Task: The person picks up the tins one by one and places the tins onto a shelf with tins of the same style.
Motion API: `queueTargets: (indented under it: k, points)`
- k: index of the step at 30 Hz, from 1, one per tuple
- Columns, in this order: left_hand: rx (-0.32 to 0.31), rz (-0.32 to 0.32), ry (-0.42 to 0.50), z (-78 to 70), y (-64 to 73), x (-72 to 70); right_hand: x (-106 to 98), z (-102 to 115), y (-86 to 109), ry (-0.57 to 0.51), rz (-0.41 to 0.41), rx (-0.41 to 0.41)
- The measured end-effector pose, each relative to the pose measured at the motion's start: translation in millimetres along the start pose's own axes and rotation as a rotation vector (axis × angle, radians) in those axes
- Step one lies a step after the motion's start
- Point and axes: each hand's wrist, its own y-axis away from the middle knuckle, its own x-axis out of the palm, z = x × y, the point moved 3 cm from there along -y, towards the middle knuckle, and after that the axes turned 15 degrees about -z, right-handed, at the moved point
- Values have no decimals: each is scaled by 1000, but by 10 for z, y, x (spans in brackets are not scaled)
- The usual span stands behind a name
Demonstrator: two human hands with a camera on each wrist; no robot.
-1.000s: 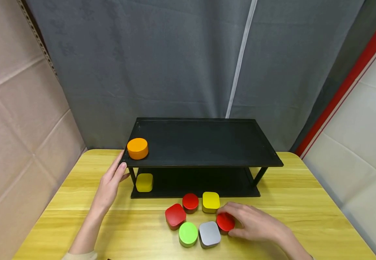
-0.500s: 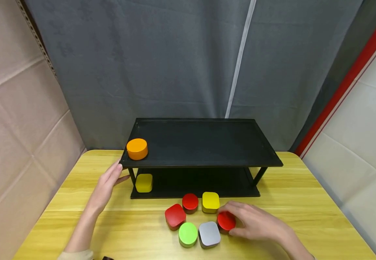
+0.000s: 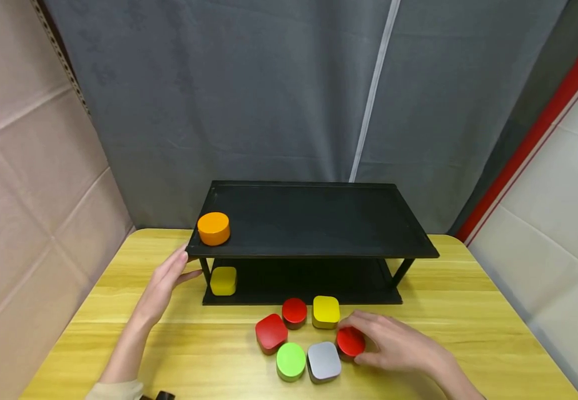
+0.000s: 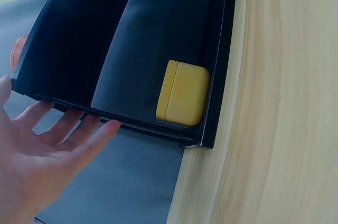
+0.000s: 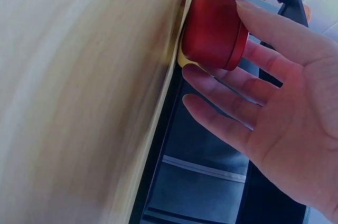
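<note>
A round red lidded tin [image 3: 351, 342] stands on the table, and my right hand [image 3: 399, 345] holds it between thumb and fingers. In the right wrist view, the thumb touches the red tin's [image 5: 214, 28] lid edge, with some fingers behind it. My left hand [image 3: 161, 286] rests its fingers against the left side of a black two-tier shelf [image 3: 309, 216]. From the left wrist view, those fingers lie fairly straight along the shelf's end. A yellow square tin [image 4: 185, 94] sits on the lower tier near that end. An orange round tin [image 3: 213, 228] sits above it on the top tier.
Near the right hand stand a grey square tin [image 3: 324, 361], a green round tin [image 3: 290, 361], a red square tin [image 3: 271, 333], a second red round tin [image 3: 294, 313] and another yellow square tin [image 3: 325, 311]. A grey curtain [image 3: 249, 100] hangs behind the wooden table [image 3: 209, 355].
The left hand's thumb has slipped slightly down and left from the shelf corner. The held red tin has shifted a little right, away from the grey one.
</note>
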Motion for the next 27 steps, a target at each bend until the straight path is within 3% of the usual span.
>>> queueTargets:
  k: [17,27]
  points:
    - [-17,0,18,29,5,-13,-45,30,39,28,-70,-51]
    - [-37,-13,32,23,7,0,-107,59,44,27,-116,-41]
